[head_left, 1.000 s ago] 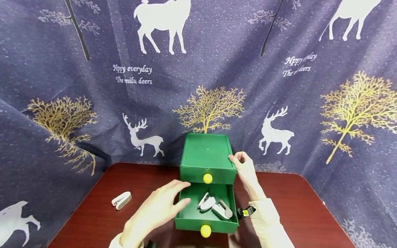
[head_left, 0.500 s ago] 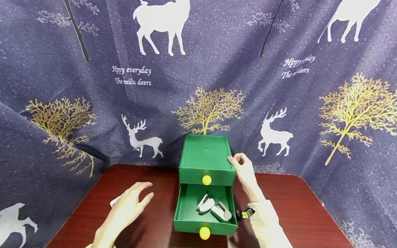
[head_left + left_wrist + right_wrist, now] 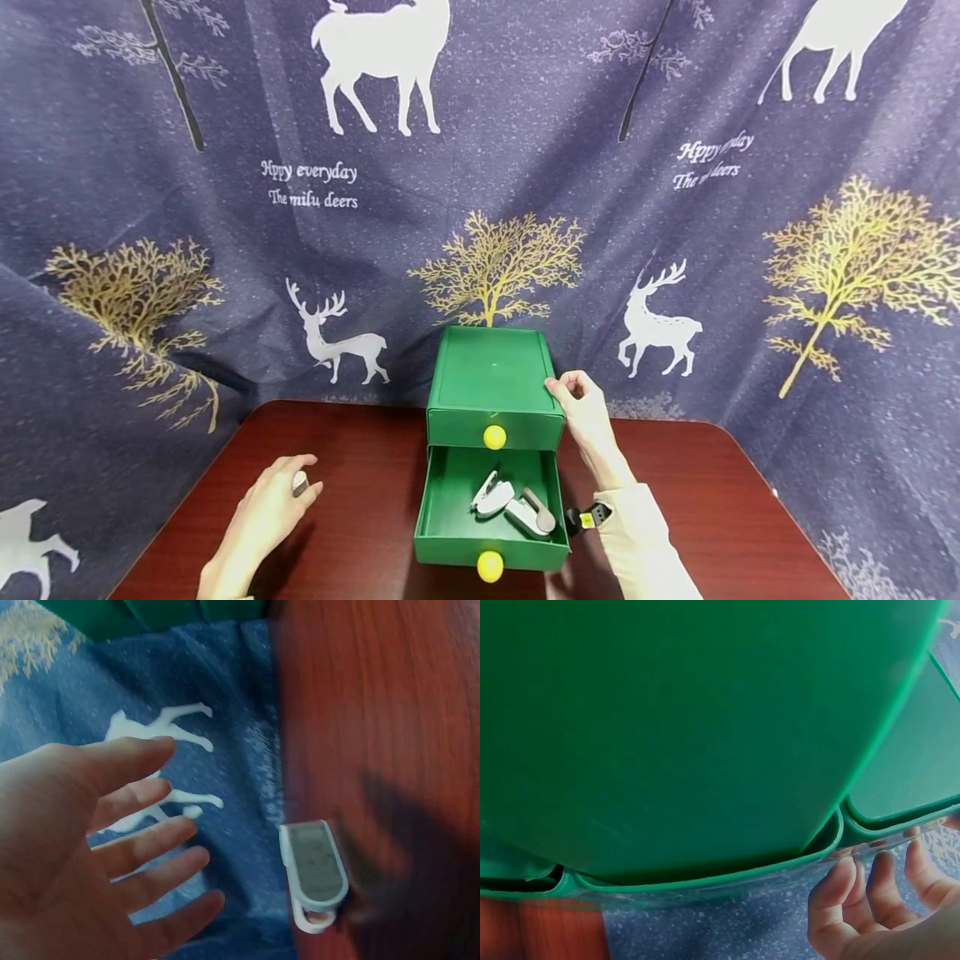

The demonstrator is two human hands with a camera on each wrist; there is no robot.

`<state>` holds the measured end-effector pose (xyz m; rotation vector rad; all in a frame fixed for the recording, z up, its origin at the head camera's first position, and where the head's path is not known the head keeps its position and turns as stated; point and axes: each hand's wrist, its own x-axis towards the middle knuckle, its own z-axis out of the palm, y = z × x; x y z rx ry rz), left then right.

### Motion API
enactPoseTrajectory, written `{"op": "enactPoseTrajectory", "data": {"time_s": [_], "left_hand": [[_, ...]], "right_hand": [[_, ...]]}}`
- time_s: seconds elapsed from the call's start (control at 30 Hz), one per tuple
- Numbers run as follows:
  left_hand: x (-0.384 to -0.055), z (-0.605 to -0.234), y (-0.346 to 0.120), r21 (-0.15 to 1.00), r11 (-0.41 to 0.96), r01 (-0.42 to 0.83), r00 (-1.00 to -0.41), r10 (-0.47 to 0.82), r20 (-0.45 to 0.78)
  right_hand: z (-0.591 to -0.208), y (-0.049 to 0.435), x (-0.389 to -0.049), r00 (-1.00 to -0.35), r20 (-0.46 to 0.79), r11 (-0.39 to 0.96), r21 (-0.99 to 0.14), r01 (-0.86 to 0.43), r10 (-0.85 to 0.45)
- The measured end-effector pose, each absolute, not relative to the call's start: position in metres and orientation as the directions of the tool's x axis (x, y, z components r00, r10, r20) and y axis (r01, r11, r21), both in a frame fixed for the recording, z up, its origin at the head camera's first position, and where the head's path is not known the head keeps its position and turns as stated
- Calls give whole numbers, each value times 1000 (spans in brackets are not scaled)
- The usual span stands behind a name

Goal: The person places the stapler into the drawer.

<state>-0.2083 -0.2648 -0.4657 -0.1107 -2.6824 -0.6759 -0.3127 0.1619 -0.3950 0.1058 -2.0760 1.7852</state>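
My left hand [image 3: 258, 512] hovers over the left of the table, fingers spread and slightly bent, holding nothing. Between thumb and fingers shows part of a small white-and-grey stapler [image 3: 300, 483]. In the left wrist view this stapler [image 3: 316, 862] lies on the wood, apart from the fingertips. My right hand [image 3: 588, 412] holds the right edge of a green drawer cabinet [image 3: 491, 371], with bent fingers at its side in the right wrist view. The lower drawer [image 3: 450, 550] is pulled out. In it lie a white stapler [image 3: 492, 497] and a white-and-grey one [image 3: 532, 517].
Yellow round knobs mark the upper drawer [image 3: 450, 427] and the lower one. A reddish-brown table [image 3: 360, 467] carries everything. Behind it hangs a dark blue cloth [image 3: 420, 275] with white deer and golden trees. A dark strap device [image 3: 596, 515] sits at my right wrist.
My left hand has moved left, away from the lower drawer, to over the stapler on the table. My right hand has stayed at the cabinet's edge. The view has shifted slightly.
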Motion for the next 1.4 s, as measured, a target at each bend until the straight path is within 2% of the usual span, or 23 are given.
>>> {"op": "enactPoseTrajectory", "data": {"time_s": [0.3, 0.5, 0.6, 1.4], "left_hand": [[-212, -481, -289, 397, 918, 15, -967, -87, 238], [-215, -489, -301, 423, 901, -100, -983, -156, 99], [-217, -492, -305, 436, 891, -125, -983, -170, 67], [-225, -499, -307, 443, 884, -149, -981, -189, 48]], "right_hand": [[-396, 162, -314, -918, 343, 177, -934, -310, 200], [-395, 162, -312, -917, 345, 179, -933, -312, 200], [-394, 163, -312, -917, 347, 179, -932, -314, 198], [-394, 163, -312, -912, 361, 175, -928, -330, 195]]}}
